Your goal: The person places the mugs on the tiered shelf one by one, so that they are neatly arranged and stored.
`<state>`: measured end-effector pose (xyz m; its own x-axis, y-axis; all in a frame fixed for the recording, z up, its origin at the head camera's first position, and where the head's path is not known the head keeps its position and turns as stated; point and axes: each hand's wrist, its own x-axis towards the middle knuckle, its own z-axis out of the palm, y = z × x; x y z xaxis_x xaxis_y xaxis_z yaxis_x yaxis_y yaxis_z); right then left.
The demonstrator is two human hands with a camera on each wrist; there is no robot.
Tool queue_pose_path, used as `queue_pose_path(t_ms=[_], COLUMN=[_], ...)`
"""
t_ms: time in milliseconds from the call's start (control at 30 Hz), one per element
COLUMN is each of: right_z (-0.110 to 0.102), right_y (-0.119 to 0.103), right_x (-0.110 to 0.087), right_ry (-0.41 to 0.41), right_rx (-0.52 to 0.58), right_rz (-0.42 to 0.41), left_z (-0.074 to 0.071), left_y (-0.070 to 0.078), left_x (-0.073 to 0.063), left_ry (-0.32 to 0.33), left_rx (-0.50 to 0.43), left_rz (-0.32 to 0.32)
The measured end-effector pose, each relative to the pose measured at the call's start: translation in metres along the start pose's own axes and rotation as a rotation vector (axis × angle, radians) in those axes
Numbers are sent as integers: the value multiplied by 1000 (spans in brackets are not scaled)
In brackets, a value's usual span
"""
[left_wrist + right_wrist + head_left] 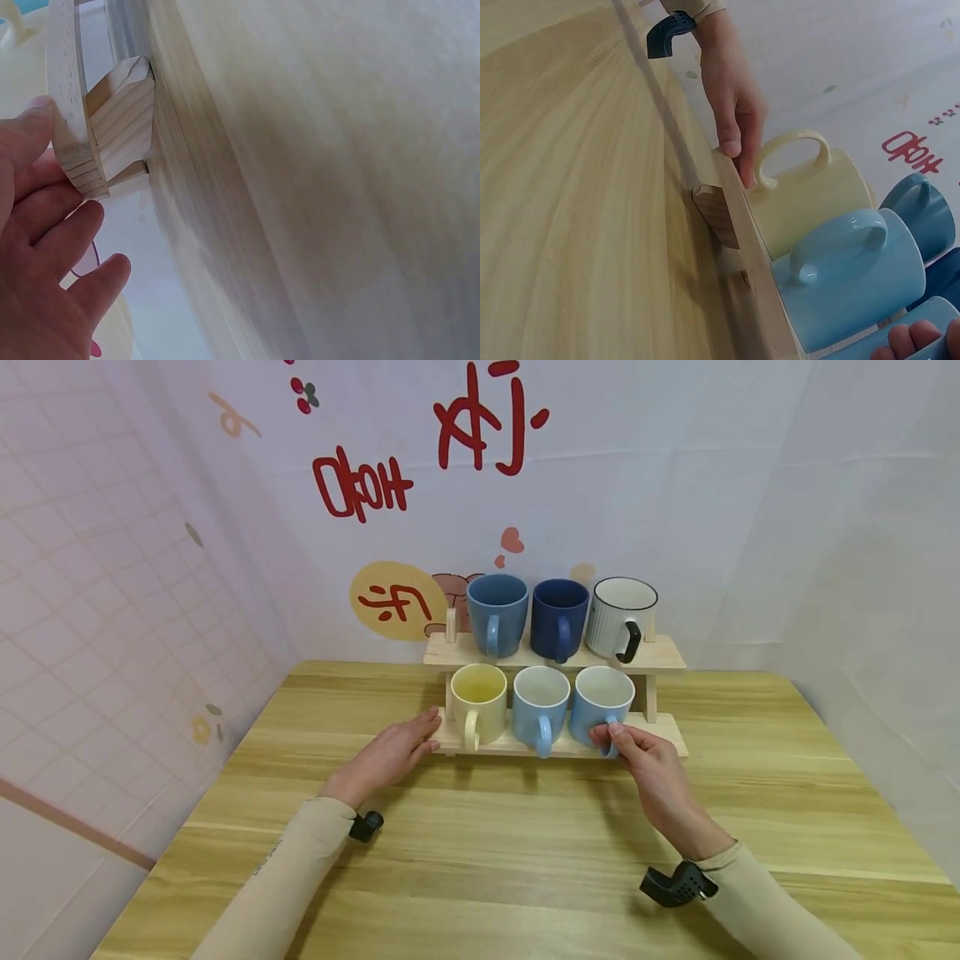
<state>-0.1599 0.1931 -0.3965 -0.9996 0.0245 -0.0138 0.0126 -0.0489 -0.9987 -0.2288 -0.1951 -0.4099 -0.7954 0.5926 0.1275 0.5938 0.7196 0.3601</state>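
My right hand (660,772) pinches the handle of the light blue mug (588,722) at the right end of the lower tier. At the left end of the two-tier wooden shelf (667,735), my left hand (390,756) holds the corner of the lower board, thumb at its front edge, as the left wrist view shows. Closest to that hand stands a pale yellow mug (480,697), and a second light blue mug (528,718) sits in the middle. In the right wrist view, only curled fingertips (904,341) of my right hand show, at the lower right.
On the upper tier stand a grey-blue mug (498,610), a dark blue mug (551,622) and a white ribbed mug (615,618) with a black handle. The shelf rests on a wood-grain table (480,860), before a printed white backdrop (660,460).
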Motion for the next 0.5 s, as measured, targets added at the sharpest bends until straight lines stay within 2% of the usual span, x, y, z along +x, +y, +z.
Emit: queue_pose_path(t_ms=[167,333,500], right_z=[0,-4,-9], right_y=[-1,-3,-5], right_x=[1,4,5], right_ry=[-10,-56,-103], right_rx=[-7,-17,-117], right_rz=[1,-12,8], left_z=[-1,-2,-2], left_y=[1,0,-2], left_x=[1,3,2], left_ry=[0,-2,-13], left_rx=[-2,-5,7], left_rz=[4,1,-17])
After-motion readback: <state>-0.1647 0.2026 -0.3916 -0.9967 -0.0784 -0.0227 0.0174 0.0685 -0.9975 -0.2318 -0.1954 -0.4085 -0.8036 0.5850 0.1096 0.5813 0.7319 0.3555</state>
